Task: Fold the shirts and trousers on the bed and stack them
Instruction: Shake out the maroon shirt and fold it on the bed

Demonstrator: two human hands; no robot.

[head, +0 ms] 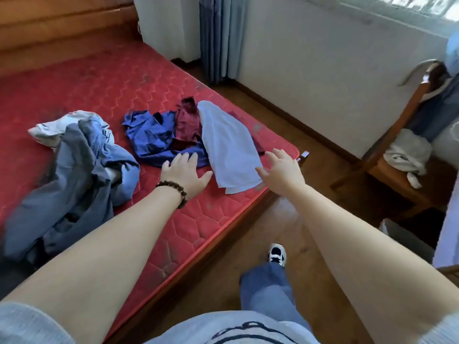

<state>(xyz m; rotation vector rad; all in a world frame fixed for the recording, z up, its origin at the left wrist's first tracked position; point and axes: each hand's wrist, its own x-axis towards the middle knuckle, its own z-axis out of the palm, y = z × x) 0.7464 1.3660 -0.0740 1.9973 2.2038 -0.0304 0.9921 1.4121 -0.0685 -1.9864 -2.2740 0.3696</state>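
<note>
Red mattress (104,78); both hands empty; no legible writing.

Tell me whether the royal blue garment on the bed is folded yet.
Not folded. The royal blue garment lies crumpled and bunched on the red mattress, partly under a maroon garment.

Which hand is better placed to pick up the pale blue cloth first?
The right hand, probably. Its open fingers reach the near edge of the pale blue cloth, while the left hand rests open beside it, over the dark blue shirt.
</note>
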